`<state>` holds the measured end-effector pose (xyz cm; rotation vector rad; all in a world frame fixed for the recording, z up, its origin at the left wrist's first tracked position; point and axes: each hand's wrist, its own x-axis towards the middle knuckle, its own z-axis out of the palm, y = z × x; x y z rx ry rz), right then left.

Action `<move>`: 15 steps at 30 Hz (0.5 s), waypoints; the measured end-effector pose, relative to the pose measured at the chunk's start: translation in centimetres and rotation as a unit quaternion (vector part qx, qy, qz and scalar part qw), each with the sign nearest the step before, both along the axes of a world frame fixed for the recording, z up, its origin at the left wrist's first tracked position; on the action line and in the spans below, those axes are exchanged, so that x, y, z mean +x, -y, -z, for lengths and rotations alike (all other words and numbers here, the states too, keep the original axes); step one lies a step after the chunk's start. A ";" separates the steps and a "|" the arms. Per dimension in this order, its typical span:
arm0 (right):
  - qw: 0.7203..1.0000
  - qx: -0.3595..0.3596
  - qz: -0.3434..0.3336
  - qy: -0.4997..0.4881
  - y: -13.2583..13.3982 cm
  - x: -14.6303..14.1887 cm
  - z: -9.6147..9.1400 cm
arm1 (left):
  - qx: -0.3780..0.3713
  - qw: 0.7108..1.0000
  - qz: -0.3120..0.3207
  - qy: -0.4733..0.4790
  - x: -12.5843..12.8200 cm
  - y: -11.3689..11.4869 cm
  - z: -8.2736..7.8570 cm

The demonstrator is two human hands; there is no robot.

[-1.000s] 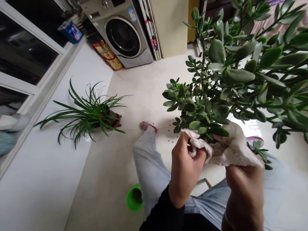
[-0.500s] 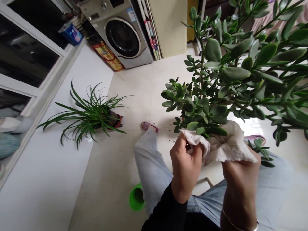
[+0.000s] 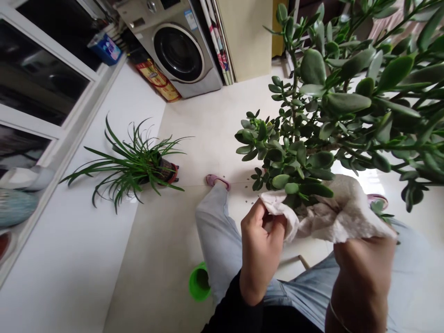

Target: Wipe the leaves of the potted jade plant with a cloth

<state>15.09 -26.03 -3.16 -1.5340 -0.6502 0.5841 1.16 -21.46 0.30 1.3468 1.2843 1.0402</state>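
Observation:
A big jade plant [image 3: 333, 106] with thick green leaves fills the upper right. Under its lowest leaves a crumpled white cloth [image 3: 333, 215] is spread. My left hand [image 3: 258, 252] pinches the cloth's left corner, fingers closed. My right hand [image 3: 362, 273] holds the cloth's right part from below; its fingers are hidden under the cloth. My legs in light jeans [image 3: 215, 236] stretch out beneath, with a pink slipper [image 3: 217, 181] on the far foot.
A spider plant in a dark pot [image 3: 138, 164] stands on the pale tiled floor [image 3: 204, 125] at the left. A green cup [image 3: 199, 282] lies by my leg. A washing machine [image 3: 176, 48] and boxes stand at the back. Window frames line the left wall.
Both hands shifted slightly with the cloth: the left hand moved a little down and left, the right hand to the right. The cloth is spread wider under the leaves.

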 end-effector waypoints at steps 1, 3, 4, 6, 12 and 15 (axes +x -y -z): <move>1.000 0.002 0.003 -0.004 0.0 0.0 0.0 | -0.001 1.000 -0.006 0.000 0.0 0.0 0.1; 1.000 0.004 0.001 -0.015 0.1 0.0 -0.1 | 0.002 1.000 -0.017 -0.006 -0.1 0.0 0.3; 1.000 0.004 -0.002 -0.022 0.2 0.0 -0.1 | 0.004 1.000 -0.023 -0.015 -0.1 -0.1 0.3; 0.999 0.008 0.007 -0.032 0.2 -0.1 -0.5 | 0.012 0.998 -0.038 -0.047 -0.1 -0.1 0.3; 0.999 -0.002 0.031 -0.014 -0.1 -0.5 -1.6 | 0.113 0.983 -0.083 -0.120 -0.4 -0.4 -0.5; 0.999 -0.012 0.033 -0.011 0.7 -0.4 -0.5 | 0.158 0.976 -0.111 -0.096 -0.8 -0.3 -0.4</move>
